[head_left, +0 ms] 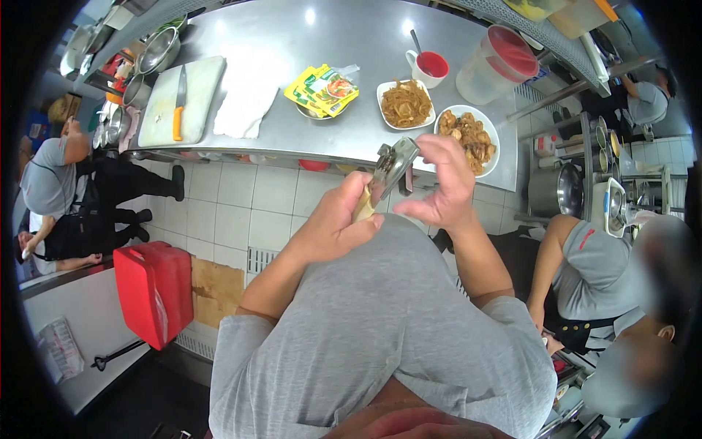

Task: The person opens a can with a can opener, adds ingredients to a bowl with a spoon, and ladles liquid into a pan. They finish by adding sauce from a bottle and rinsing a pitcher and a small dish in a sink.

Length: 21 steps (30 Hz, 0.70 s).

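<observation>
Above the counter's front edge, my left hand (344,221) is closed around the pale yellow end of a small shiny object (393,168). Its upper part looks silvery or glassy, with dark bits showing at the side; its exact kind I cannot tell. My right hand (444,183) is curved in a C, thumb and fingers apart, with fingertips right at the object's top edge. Beyond my hands stand a square white bowl of brown sliced food (406,104) and a white plate of browned chunks (468,135). Yellow seasoning packets (322,89) lie on a bowl to the left.
On the steel counter (256,36) are a cutting board (157,124) with an orange-handled knife (178,110), a white cloth (245,111), a red-and-white cup (430,68) and a plastic pitcher (486,73). People stand on both sides. A red bin (153,293) is at left.
</observation>
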### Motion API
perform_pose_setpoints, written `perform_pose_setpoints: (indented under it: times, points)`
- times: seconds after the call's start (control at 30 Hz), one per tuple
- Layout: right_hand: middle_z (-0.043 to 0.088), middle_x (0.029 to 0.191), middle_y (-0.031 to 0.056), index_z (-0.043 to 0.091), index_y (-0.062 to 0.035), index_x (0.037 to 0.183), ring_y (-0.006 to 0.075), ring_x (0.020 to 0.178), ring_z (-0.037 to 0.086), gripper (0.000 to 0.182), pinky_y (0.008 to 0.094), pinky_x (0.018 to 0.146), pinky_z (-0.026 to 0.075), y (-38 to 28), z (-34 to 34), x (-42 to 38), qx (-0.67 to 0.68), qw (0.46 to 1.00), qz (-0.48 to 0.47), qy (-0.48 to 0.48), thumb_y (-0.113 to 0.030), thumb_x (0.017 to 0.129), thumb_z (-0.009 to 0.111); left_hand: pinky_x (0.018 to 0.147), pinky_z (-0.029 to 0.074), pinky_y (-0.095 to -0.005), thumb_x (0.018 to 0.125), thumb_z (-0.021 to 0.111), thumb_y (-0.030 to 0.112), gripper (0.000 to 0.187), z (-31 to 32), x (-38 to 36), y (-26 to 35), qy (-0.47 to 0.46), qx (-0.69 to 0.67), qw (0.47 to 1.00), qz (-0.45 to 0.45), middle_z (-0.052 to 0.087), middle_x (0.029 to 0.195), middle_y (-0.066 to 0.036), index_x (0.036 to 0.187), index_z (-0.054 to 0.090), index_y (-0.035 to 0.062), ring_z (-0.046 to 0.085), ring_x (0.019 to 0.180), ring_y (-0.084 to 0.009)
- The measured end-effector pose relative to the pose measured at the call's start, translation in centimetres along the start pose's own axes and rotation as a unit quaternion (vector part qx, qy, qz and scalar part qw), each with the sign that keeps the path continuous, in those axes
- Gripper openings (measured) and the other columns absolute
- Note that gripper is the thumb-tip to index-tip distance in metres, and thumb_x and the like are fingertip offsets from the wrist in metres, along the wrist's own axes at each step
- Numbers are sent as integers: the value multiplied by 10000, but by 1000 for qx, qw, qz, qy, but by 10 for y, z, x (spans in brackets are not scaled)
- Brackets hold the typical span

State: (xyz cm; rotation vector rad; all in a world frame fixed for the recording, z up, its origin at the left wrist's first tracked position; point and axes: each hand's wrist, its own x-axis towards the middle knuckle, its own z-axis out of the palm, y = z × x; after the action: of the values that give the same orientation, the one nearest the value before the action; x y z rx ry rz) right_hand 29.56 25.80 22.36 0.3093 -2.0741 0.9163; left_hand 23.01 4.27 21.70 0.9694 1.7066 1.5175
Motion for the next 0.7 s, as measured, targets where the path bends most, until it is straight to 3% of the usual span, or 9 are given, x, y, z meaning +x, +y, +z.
perform_pose_setpoints:
  times: [0.07,0.2,0.3,0.4,0.5,0.53,0.6,0.67,0.7]
  points:
    - [667,870,127,647,49,1027,250,751,627,583,321,609,492,8,-2,5,-56,996,-64,-22,-477,818,786,669,433,-338,865,664,204,390,1,3,0,1,-8,1000,-3,519,834,-88,1154,488,11,500,726,-180]
    - [652,788,111,646,15,915,220,671,600,450,308,601,504,5,3,-9,132,963,230,-51,-431,906,708,685,446,-332,852,669,183,388,1,5,2,-12,19,1000,-2,531,846,-88,1154,492,17,512,736,-177]
    - [633,756,88,642,-13,887,195,654,581,435,288,595,501,3,5,-12,321,842,431,-34,-445,944,652,697,451,-323,841,674,161,385,5,7,11,5,36,999,32,540,858,-84,1151,496,19,523,754,-168]
    - [614,723,65,637,-42,859,171,636,562,436,267,589,497,3,7,-11,483,646,590,-21,-458,983,597,707,454,-323,835,676,148,380,2,10,7,-9,6,1000,3,550,872,-81,1149,501,21,536,767,-173]
    - [645,835,71,652,24,989,169,727,592,525,299,617,516,2,3,-11,169,955,243,-19,-499,950,620,716,457,-327,833,676,144,378,-1,9,13,4,11,1000,8,556,881,-80,1147,504,24,544,772,-181]
    - [646,823,77,652,20,983,172,707,589,525,299,604,509,5,0,-7,78,990,118,-4,-503,956,608,721,459,-327,832,677,144,382,-1,10,13,10,11,1000,18,559,883,-82,1150,504,24,547,774,-184]
    - [648,798,90,653,12,971,178,668,581,526,298,577,493,6,-4,-2,15,999,39,-19,-510,968,582,730,462,-327,830,678,145,389,1,9,14,16,13,999,34,565,888,-86,1156,503,25,552,777,-189]
    - [651,774,102,654,3,960,184,630,574,530,298,551,478,8,-5,-4,57,993,94,-39,-517,980,557,734,467,-328,825,684,149,407,2,11,13,15,17,999,38,574,897,-88,1167,501,25,560,784,-189]
    - [652,762,108,654,-1,954,187,610,571,532,298,537,471,5,-4,-7,157,964,209,-39,-521,986,544,735,469,-328,823,687,152,416,3,11,12,16,19,999,40,579,901,-89,1173,500,26,565,787,-189]
